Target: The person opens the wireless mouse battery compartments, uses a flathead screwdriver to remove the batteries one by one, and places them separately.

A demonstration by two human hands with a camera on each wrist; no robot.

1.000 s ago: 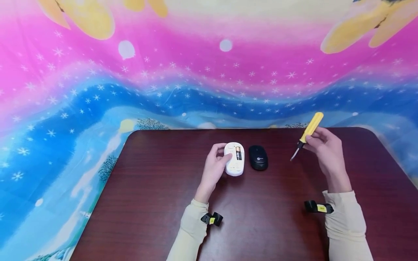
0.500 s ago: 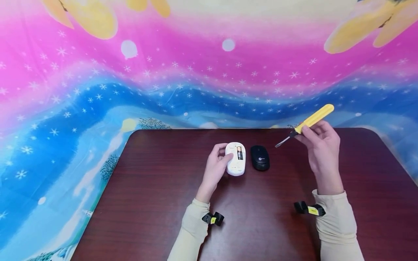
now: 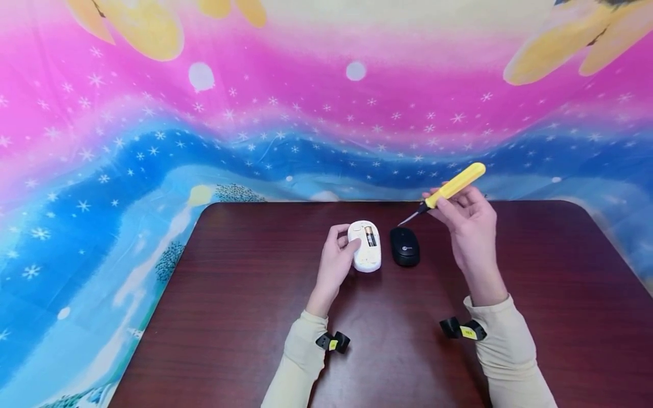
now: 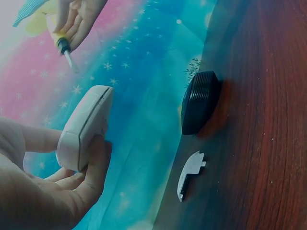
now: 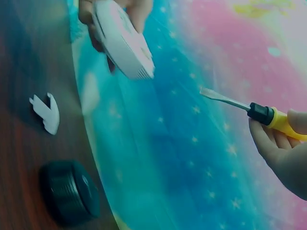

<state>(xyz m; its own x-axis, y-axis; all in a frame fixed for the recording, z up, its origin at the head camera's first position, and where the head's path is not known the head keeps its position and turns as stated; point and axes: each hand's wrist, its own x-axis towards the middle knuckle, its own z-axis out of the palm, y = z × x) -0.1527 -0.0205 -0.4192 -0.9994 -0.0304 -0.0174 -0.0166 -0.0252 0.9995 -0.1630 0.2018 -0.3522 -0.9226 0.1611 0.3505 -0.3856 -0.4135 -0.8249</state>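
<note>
Your left hand (image 3: 334,258), near the middle of the frame in the head view, grips a white, oval plastic computer mouse (image 3: 367,258), thumb on its underside and fingers curled round the far side, with little gap between hand and shell. The underside faces you, and in its uncovered compartment lies a black-and-copper battery (image 3: 370,236). Your right hand (image 3: 474,232), right of centre, pinches a flat-blade screwdriver with a yellow handle (image 3: 457,184) between thumb and fingertips, close to its black collar; the blade slants down to the left, and both wrist views show it apart from the white mouse. A glossy black, rounded computer mouse (image 3: 405,247) sits on the dark reddish wood-grain table (image 3: 229,317) just right of the white one, below the blade tip in the frame. At the lower centre of the left wrist view, a small notched white plastic piece (image 4: 190,167) lies on the table beside the black mouse. The step in hand looks like lining the tool up with the uncovered underside; the next move seems to call for you to keep the shell steady and guide the blade in slowly, clear of your left thumb.
</note>
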